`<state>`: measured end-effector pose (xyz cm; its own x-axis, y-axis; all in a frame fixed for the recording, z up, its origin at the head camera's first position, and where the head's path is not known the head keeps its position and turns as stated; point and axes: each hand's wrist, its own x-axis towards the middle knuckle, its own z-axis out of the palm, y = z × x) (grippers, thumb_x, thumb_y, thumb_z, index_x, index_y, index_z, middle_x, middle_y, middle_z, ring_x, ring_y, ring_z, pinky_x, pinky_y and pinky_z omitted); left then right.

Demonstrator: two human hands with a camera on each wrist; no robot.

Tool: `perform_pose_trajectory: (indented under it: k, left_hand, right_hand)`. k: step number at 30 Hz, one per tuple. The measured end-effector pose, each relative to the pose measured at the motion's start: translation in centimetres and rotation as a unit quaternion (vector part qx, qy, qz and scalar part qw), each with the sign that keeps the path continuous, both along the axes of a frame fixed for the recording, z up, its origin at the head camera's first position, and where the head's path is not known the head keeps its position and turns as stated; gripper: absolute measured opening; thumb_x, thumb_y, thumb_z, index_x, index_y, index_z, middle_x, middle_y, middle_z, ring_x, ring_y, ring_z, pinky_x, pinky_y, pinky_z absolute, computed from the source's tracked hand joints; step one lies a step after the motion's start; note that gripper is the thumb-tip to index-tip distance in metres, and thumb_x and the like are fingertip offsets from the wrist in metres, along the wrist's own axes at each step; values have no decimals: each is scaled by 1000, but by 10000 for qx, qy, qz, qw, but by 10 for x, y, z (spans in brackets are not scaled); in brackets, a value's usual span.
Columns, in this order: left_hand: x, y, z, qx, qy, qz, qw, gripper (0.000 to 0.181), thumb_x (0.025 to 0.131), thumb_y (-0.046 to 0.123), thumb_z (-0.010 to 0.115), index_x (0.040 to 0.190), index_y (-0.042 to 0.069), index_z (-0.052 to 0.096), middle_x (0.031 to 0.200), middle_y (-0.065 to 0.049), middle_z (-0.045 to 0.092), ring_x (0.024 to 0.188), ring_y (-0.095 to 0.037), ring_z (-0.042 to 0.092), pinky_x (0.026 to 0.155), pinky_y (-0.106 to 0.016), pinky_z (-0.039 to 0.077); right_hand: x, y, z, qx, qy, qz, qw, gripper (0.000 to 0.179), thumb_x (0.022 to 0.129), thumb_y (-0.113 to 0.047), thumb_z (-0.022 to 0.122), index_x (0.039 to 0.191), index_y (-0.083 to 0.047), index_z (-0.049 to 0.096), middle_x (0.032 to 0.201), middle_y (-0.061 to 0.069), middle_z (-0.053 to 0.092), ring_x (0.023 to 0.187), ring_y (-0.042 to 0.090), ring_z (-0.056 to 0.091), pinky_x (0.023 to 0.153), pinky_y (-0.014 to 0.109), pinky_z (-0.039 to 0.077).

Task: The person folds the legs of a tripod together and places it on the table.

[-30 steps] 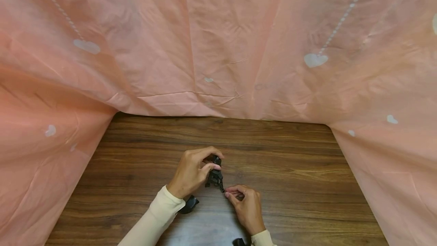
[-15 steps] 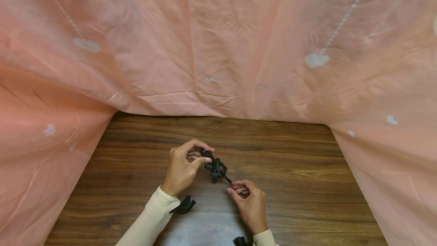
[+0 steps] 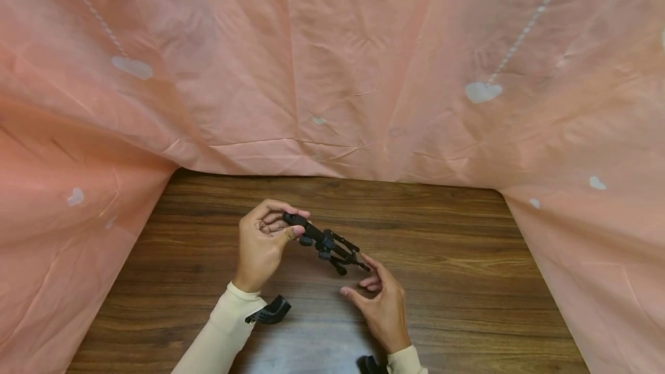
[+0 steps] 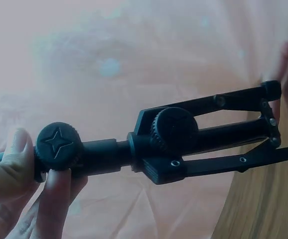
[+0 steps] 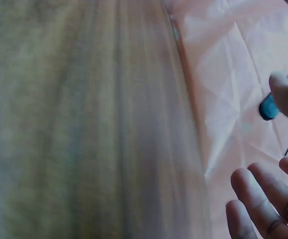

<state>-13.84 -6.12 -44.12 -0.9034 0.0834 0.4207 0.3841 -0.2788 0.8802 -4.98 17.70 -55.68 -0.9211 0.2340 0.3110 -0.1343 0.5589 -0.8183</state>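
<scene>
A small black tripod is held slanting above the table, its legs pointing right and toward the person. My left hand pinches the top end between thumb and fingers. In the left wrist view a round star-marked knob sits by those fingers, and a second knob lies at the leg joint. The legs stand slightly spread, braced to the centre post. My right hand has thumb and fingers apart, the index fingertip at the leg ends; whether it touches cannot be told. One tripod foot shows in the right wrist view.
Underneath is a brown wood-grain table. Pink cloth with white hearts hangs at the back and both sides. Black wrist devices are strapped over the cream sleeves.
My left hand has moved left and away from the person, swinging the tripod from nearly upright to slanting. My right fingers were pinching a leg end and have parted.
</scene>
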Motion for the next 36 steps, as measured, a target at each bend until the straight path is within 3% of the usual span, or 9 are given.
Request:
perform_pose_trajectory:
  k: [4, 10, 19, 24, 32, 36]
  left_hand:
    - [-2, -4, 1, 462, -153, -127, 9987, 31, 85, -16, 78, 110, -9, 62, 103, -15, 81, 92, -29, 81, 73, -28, 65]
    - [-2, -8, 2, 998, -437, -362, 9934, 30, 89, -18, 73, 109, 3, 64, 104, -12, 82, 89, -29, 82, 69, -25, 63]
    - [-1, -13, 3, 1331, -693, -561, 9871, 31, 93, -15, 70, 110, 9, 65, 105, -10, 82, 90, -28, 82, 68, -24, 62]
    - [-1, -15, 1, 1505, -869, -544, 9833, 28, 94, -13, 70, 110, 10, 65, 105, -10, 82, 91, -29, 82, 67, -23, 61]
    - [2, -19, 3, 1700, -1035, -522, 9786, 28, 94, -12, 70, 111, 10, 66, 106, -11, 82, 91, -29, 82, 67, -22, 59]
    - [2, -21, 2, 1714, -1043, -514, 9783, 29, 94, -13, 69, 111, 10, 65, 106, -11, 82, 91, -29, 82, 68, -22, 61]
  right_hand:
    - [-4, 3, 7, 37, -71, 259, 9996, 92, 67, -24, 103, 149, -23, 60, 102, 9, 79, 82, 15, 72, 77, 32, 60]
    - [-12, 7, 23, -143, 1, 563, 9983, 98, 70, -24, 101, 155, -31, 53, 104, 6, 75, 83, 17, 73, 77, 36, 62]
    - [-14, 11, 36, -73, 198, 698, 9973, 84, 72, -25, 101, 146, -26, 61, 101, -5, 74, 83, 17, 73, 78, 34, 60]
    - [-13, 14, 37, 146, 484, 909, 9946, 86, 71, -25, 102, 146, -20, 60, 101, -2, 75, 82, 16, 72, 77, 31, 60]
    - [-13, 14, 39, 295, 873, 1175, 9888, 85, 70, -20, 102, 144, -12, 62, 114, 4, 75, 86, 27, 75, 76, 40, 64]
    - [-15, 16, 40, 404, 1046, 1180, 9867, 77, 71, -17, 101, 140, -13, 66, 113, 2, 73, 87, 22, 74, 79, 29, 62]
